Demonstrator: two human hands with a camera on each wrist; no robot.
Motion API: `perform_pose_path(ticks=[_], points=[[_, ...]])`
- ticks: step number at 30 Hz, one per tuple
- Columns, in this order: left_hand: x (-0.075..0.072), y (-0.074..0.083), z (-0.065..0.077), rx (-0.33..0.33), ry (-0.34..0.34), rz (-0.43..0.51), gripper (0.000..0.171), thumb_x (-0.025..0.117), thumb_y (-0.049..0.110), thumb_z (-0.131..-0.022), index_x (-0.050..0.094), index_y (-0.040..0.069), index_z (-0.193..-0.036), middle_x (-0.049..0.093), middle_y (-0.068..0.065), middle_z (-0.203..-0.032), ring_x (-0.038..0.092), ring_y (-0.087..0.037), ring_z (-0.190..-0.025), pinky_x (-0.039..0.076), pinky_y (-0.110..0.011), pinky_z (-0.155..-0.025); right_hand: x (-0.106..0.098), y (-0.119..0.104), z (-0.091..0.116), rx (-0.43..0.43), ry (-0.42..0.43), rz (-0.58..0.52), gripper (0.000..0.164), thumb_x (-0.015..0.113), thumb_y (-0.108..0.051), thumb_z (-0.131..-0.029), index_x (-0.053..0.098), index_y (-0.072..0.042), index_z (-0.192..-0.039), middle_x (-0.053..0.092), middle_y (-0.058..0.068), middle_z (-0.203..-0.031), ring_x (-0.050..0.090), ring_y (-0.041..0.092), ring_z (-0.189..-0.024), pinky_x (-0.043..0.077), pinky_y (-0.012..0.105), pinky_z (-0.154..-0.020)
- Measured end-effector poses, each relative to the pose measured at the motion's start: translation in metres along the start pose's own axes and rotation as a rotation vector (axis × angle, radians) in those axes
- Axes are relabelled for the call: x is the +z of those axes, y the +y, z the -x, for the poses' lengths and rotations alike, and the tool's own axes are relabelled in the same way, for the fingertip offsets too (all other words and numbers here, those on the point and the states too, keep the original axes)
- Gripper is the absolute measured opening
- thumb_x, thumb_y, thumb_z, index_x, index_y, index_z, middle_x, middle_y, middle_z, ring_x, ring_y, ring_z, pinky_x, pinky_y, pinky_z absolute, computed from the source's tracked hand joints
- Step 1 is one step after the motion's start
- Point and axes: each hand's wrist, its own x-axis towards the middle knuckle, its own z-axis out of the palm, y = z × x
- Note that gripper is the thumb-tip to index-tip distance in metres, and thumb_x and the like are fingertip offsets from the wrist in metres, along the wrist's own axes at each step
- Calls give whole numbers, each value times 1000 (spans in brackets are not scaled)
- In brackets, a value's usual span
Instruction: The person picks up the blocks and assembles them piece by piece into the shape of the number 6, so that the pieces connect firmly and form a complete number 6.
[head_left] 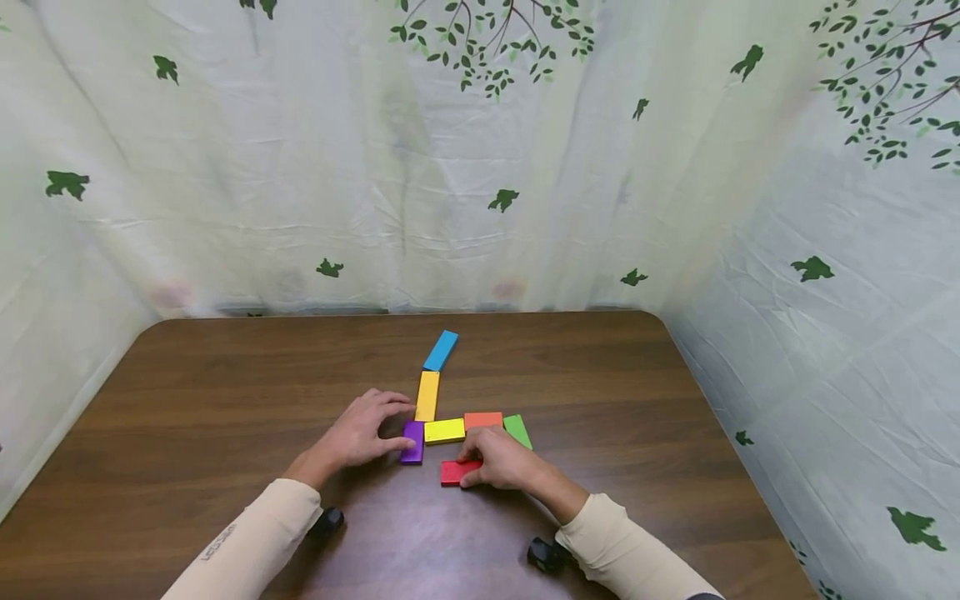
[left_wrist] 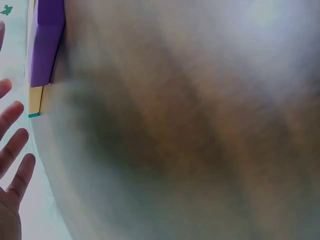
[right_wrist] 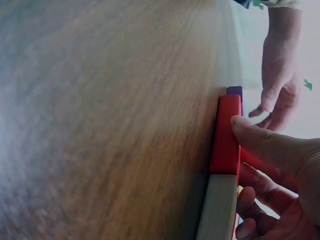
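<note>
My right hand (head_left: pixel 504 458) pinches a red block (head_left: pixel 452 473), which lies flat on the table in front of the others. In the right wrist view the thumb rests against the long side of the red block (right_wrist: pixel 227 135). Over the left end of the row, my left hand (head_left: pixel 369 427) has its fingers spread, its thumb tip overlapping a purple block (head_left: pixel 412 450). The left wrist view shows its fingers apart from the purple block (left_wrist: pixel 47 42). A yellow block (head_left: pixel 445 431), an orange block (head_left: pixel 483 419) and a green block (head_left: pixel 517 431) continue rightward from the purple one.
An amber block (head_left: pixel 427 396) runs back from the purple block's far end, and a blue block (head_left: pixel 440 351) angles away beyond it. The brown wooden table (head_left: pixel 247 392) meets a leaf-printed white curtain (head_left: pixel 390 192) behind. Black devices sit at both wrists.
</note>
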Motion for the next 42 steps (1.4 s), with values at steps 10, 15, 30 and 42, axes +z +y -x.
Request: perform_pose_path(ticks=[10, 15, 30, 42], points=[[-7, -3, -17, 129, -87, -118, 55, 70, 47, -84, 64, 14, -128, 53, -9, -138, 44, -29, -119, 38, -49, -94, 0, 1, 0, -10, 1, 10, 27, 84, -24, -76, 75, -10, -97, 64, -9, -87, 50, 3, -75, 44, 18, -70], [-5, -4, -22, 167, -125, -156, 54, 66, 46, -87, 62, 16, -131, 49, -9, -143, 43, -29, -120, 37, -48, -95, 1, 2, 0, -10, 4, 15, 28, 84, -25, -76, 75, -10, -98, 64, -9, -87, 50, 3, -74, 43, 18, -69], [3, -8, -20, 173, -125, -106, 59, 66, 45, -88, 55, 15, -138, 44, -6, -148, 43, -27, -117, 33, -50, -94, 1, 2, 2, -32, 27, 14, 26, 83, -22, -76, 75, -9, -97, 64, -9, -87, 49, 2, -74, 42, 17, -68], [6, -10, -21, 140, -112, -91, 59, 70, 45, -84, 58, 18, -136, 45, -3, -148, 43, -25, -115, 35, -46, -90, 0, 2, 2, -22, 10, 42, 26, 83, -25, -77, 75, -11, -99, 63, -9, -88, 49, 3, -76, 42, 18, -69]])
